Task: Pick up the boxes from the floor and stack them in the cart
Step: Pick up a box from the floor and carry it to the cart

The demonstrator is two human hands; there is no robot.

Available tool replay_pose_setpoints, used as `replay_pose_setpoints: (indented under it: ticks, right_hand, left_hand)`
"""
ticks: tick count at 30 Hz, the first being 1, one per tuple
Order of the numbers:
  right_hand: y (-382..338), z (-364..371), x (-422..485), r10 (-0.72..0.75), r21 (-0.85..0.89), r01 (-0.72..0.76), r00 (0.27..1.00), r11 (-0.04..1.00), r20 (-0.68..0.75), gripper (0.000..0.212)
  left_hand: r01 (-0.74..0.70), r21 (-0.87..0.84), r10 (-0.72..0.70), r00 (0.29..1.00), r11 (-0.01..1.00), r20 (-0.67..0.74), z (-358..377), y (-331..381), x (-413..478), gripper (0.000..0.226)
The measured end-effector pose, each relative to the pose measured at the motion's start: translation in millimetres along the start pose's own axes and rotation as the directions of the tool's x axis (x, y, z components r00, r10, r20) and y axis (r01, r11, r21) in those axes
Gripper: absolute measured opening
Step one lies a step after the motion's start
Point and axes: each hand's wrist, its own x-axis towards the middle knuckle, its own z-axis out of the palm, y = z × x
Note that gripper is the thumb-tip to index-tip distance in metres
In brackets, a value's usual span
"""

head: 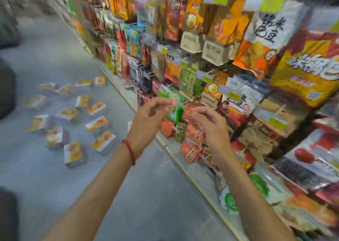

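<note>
Small rectangular cartons with orange-and-yellow printed tops (98, 124) lie scattered across the grey shop floor (55, 194) at the left of the frame, well apart from the person's hands, and none has been lifted yet. The left hand (148, 117), with a red cord bracelet (129, 151) at its wrist, and the right hand (211, 125) are raised side by side before a tall rack of hanging snack packets (220, 47). The fingers of both are loosely curled and narrow, with nothing visibly gripped. A bright green packet (175, 110) on the rack sits just behind the fingertips, and blur makes it impossible to tell whether either hand touches it. The cart is out of view. By the look of it, the picking-up step has not begun and the job stands at its very start. The next move would call for turning left and down toward the nearest carton, spreading the fingers to span its sides, and locating the cart before any stacking.
</note>
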Motion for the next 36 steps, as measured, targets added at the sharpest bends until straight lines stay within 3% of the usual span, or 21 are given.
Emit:
replay_pose_setpoints:
  ticks: [12,16,25,29,36]
  right_hand:
    - [94.1,170.4,185.5,0.262,-0.053,-0.258,0.930,0.965,0.257,0.010]
    - [130.6,216.9,259.3,0.328,-0.065,-0.326,0.879,0.943,0.346,0.007]
    - [193.4,313.6,386.2,0.473,-0.134,-0.467,0.756,0.874,0.453,0.008]
    - [227.4,353.5,428.6,0.522,-0.154,-0.511,0.730,0.846,0.441,0.012]
    - [306.0,430.0,504.9,0.644,-0.165,-0.624,0.717,0.764,0.268,0.011]
  left_hand:
    - [0.213,0.025,-0.201,0.948,0.977,-0.246,-150.0,-86.2,154.2,0.025]
    - [0.293,0.030,-0.261,0.889,0.956,-0.376,-188.7,-119.7,216.5,0.028]
    - [0.408,-0.088,-0.392,0.762,0.909,-0.516,-261.0,-178.8,317.0,0.027]
    - [0.450,-0.113,-0.443,0.748,0.886,-0.495,-296.8,-214.8,364.4,0.026]
    - [0.555,-0.120,-0.555,0.741,0.823,-0.377,-377.9,-312.5,462.5,0.024]
